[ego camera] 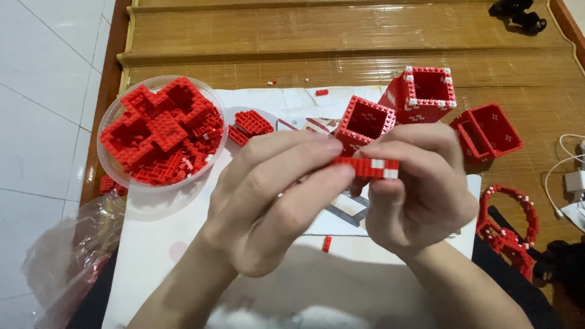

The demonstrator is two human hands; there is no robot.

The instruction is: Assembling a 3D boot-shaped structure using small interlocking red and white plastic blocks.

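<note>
My left hand (274,195) and my right hand (414,189) meet in the middle of the head view, both pinching one thin strip of small red bricks with two white ones (368,167). The strip lies level between my thumbs and forefingers. Just behind it stands a small open red brick box (364,120), and beyond that a taller red box with white corner studs (423,92). My fingers hide part of the strip's left end.
A clear plastic bowl (113,167) heaped with red brick assemblies sits at left. A white paper sheet (164,244) covers the bamboo mat. A low red frame (487,131), a red ring piece (509,222), loose red bricks (326,244), a crumpled plastic bag (67,256) and white cables (570,180) lie around.
</note>
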